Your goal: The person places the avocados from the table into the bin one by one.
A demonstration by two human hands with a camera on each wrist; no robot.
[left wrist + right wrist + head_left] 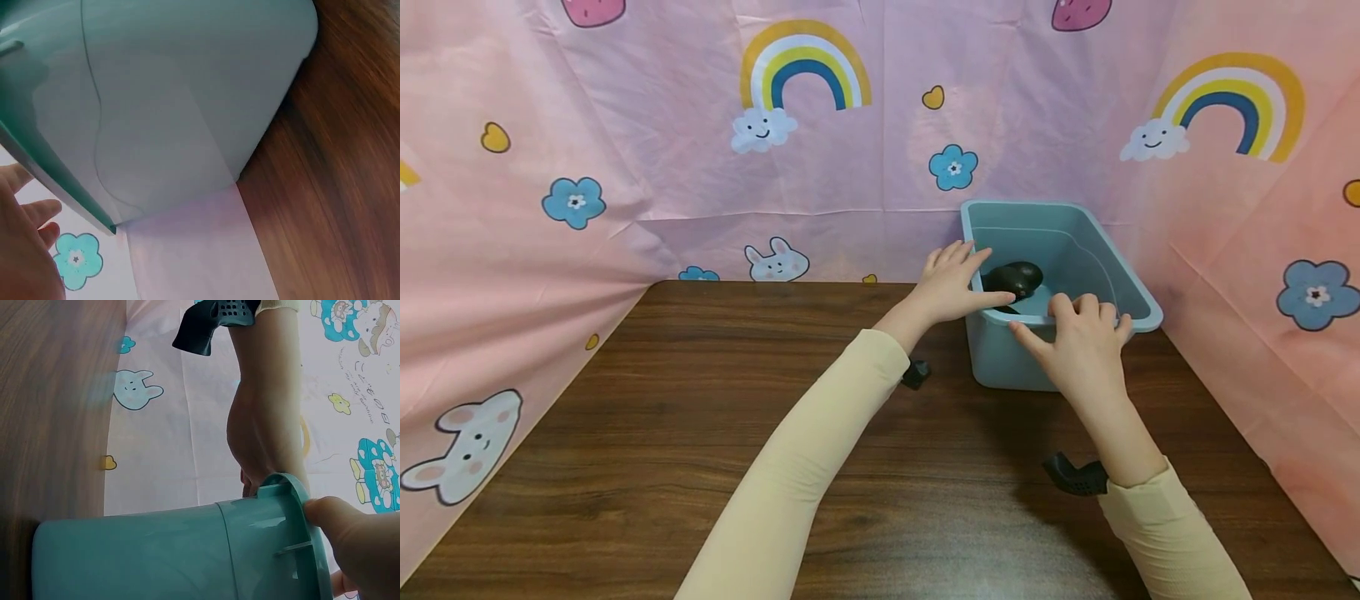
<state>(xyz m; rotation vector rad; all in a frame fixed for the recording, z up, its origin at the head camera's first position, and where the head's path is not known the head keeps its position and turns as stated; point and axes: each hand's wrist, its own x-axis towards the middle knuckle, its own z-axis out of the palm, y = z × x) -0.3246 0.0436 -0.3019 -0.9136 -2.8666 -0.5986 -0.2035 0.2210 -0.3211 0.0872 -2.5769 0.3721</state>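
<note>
A blue-green plastic bin (1011,358) stands on the table at the back right. Inside it, toward the left wall, lies something dark, rounded and glossy (1024,277); its kind is unclear. My left hand (951,283) is at the bin's left rim, fingers spread and thumb stretched over the near left corner. In the left wrist view, the left fingers (40,212) show beside the rim. With the thumb outside and the fingers bent over inside, my right hand (1082,354) grips the near rim. The right wrist view shows the right thumb (334,515) against the bin's lip.
The dark wood table (700,433) runs up to a patterned cloth backdrop (850,175) behind the bin. Another cloth side (1262,333) rises close to the bin's right. A black mount (1075,477) sticks out from the right wrist.
</note>
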